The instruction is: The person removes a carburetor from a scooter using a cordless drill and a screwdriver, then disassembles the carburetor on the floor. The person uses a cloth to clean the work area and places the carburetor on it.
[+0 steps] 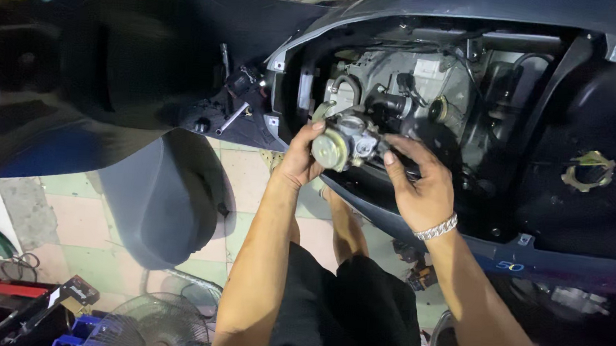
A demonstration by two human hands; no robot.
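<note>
Both hands are on the metal carburettor (346,141) at the centre of the frame, just at the mouth of the scooter's open engine bay (429,87). The left hand (300,158) clamps round its round silver cap, steadying it; the right hand (417,184) grips its right side, fingers closed, lining it up with the black intake hose (389,101).

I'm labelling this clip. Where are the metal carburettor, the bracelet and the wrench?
metal carburettor (344,141), head view, its round silver cap.
bracelet (436,227), head view, links on the right wrist.
wrench (232,118), head view, middle of its shaft.
</note>
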